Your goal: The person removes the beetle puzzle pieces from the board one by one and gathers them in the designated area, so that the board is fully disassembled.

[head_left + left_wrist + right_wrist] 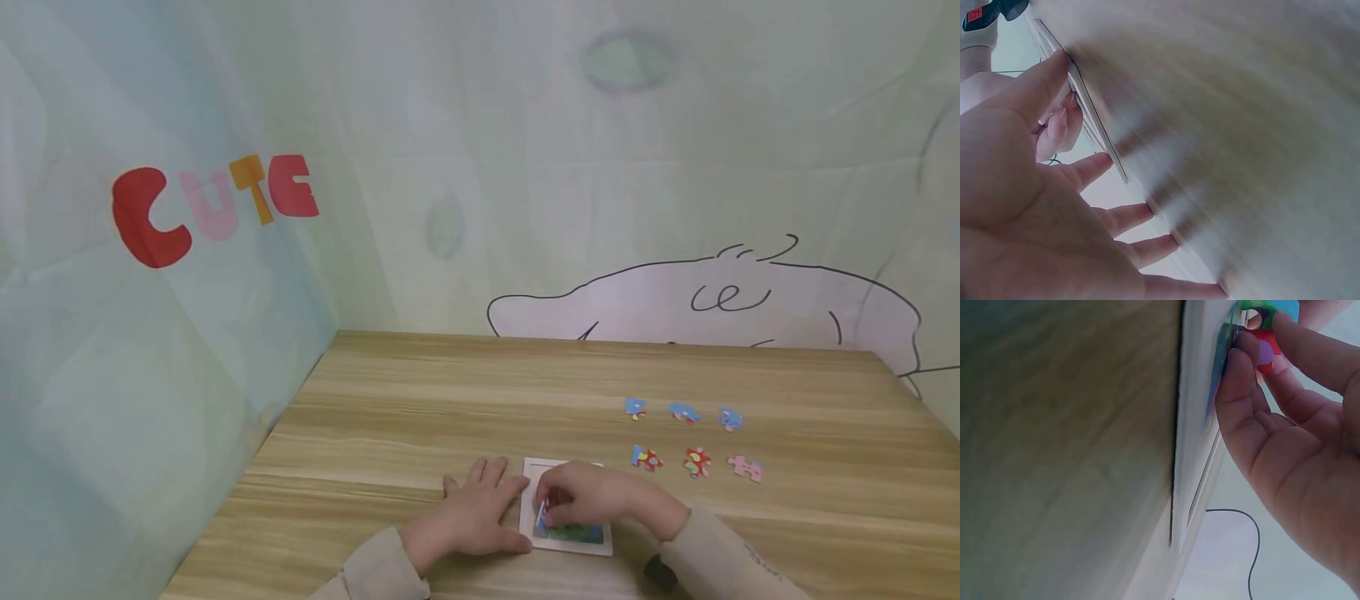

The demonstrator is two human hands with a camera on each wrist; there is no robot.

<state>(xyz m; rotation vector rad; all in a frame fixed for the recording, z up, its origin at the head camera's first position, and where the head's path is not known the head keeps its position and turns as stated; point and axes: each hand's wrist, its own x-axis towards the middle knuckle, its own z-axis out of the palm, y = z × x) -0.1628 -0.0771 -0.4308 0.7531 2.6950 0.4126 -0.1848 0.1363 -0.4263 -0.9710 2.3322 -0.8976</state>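
Note:
In the head view, a white puzzle tray [570, 548] lies near the table's front, with green and blue pieces fitted along its lower part. My right hand [588, 493] is over it, pinching a jigsaw piece [542, 518] between thumb and fingers, tilted up at the tray's left side. The right wrist view shows that piece [1266, 353] as blue, green and red with a purple spot. My left hand [480, 510] rests beside the tray with its fingers spread. Its thumb and index fingertips are right at the tray's left edge, also seen in the left wrist view.
Loose jigsaw pieces lie beyond the tray to the right in two rows: three mostly blue ones [683, 412] at the back, and three nearer, including a red one [697, 462] and a pink one [745, 467]. Fabric walls [390, 208] enclose the wooden table [390, 417].

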